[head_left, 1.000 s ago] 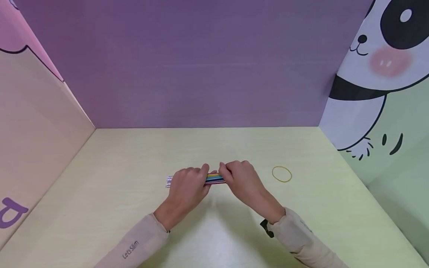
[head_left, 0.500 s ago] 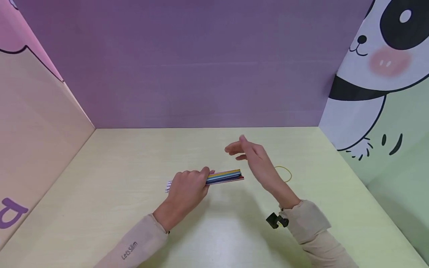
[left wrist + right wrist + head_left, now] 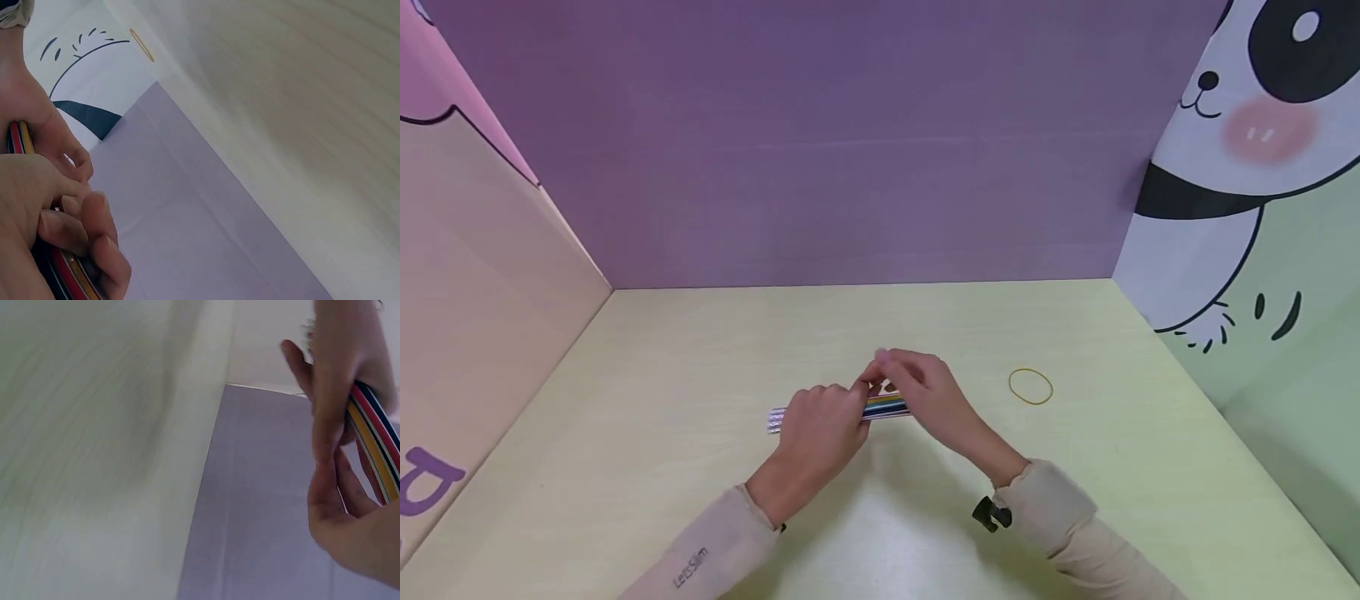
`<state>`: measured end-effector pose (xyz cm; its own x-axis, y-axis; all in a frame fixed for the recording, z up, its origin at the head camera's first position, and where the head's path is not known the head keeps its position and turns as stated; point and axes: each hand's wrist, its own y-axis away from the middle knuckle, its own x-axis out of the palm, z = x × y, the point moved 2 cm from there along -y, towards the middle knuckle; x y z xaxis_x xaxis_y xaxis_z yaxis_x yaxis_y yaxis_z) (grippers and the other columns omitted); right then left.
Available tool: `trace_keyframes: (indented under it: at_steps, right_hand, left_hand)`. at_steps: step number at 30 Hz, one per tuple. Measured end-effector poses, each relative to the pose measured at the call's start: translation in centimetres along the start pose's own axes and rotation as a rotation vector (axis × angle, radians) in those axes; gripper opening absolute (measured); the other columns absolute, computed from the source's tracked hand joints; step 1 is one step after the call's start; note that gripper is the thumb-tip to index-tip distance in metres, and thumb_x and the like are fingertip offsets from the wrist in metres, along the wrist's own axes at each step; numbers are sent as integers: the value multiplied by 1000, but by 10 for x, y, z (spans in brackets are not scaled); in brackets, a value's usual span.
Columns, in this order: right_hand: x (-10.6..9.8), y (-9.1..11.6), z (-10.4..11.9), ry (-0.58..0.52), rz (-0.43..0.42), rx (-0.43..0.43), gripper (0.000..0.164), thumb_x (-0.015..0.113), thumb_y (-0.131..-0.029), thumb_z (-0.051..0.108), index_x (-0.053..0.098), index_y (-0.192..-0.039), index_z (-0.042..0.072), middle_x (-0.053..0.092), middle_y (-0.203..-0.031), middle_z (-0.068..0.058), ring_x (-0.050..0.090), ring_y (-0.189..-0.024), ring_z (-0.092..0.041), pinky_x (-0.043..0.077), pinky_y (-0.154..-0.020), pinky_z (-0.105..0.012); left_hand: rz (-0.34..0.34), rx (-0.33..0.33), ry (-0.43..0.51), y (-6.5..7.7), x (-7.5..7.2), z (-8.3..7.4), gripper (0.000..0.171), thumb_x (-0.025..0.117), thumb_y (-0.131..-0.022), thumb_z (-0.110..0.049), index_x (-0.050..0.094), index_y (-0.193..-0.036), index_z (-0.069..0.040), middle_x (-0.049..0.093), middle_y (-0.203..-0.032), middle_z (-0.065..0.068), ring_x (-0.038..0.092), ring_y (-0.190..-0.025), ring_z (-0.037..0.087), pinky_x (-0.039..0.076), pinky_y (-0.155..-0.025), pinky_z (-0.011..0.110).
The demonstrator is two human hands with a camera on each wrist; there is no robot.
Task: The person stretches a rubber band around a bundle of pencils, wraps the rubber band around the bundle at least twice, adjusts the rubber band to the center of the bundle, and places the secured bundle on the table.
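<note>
My left hand (image 3: 820, 425) grips a bundle of coloured pencils (image 3: 886, 407) around its middle, holding it roughly level above the table. Pale patterned ends (image 3: 776, 421) stick out on its left side. Over the other end is my right hand (image 3: 936, 400), its thumb and fingers bent and their tips meeting the left thumb. In the right wrist view, yellow, red and dark blue pencils (image 3: 375, 434) run between the two hands. I cannot tell what the right fingertips pinch, if anything. A thin yellow rubber band (image 3: 1033, 404) lies on the table to the right.
The pale wooden table (image 3: 700, 350) is bounded by a purple back wall (image 3: 865, 167). On the left stands a pink and beige panel (image 3: 490, 292), on the right a green panel with a panda picture (image 3: 1300, 250). A black clip (image 3: 992, 513) sits at the right wrist.
My right hand came off the bundle's right end, rose to the right, then came back beside the left thumb. The left hand kept its grip; the bundle tilted slightly. The rubber band stayed put.
</note>
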<state>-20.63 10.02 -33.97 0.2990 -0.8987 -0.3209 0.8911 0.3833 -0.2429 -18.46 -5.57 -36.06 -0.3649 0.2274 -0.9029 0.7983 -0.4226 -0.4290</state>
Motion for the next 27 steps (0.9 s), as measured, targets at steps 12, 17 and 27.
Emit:
trace_keyframes:
  at_steps: [12,17,27]
  right_hand:
    - [-10,0,5,64,18,-89,48,36,-108,44,66,-126,11,64,-128,2,56,-120,-18,45,-102,-44]
    - [-11,1,5,99,78,-81,44,37,-107,44,61,-133,17,59,-137,5,50,-128,-14,41,-107,-43]
    - [-54,0,21,55,37,-146,49,28,-109,42,52,-139,11,52,-142,-3,45,-133,-20,38,-110,-47]
  left_hand:
    - [15,9,76,-1,1,0,17,73,-92,-21,70,-92,-3,65,-63,4,42,-43,12,34,-38,22]
    - [78,8,255,-2,3,1,10,73,-90,-13,67,-86,-5,56,-60,-2,40,-44,9,35,-42,20]
    - [428,-243,1201,-8,-1,11,28,55,-103,-23,64,-88,-2,69,-65,12,59,-39,25,51,-41,33]
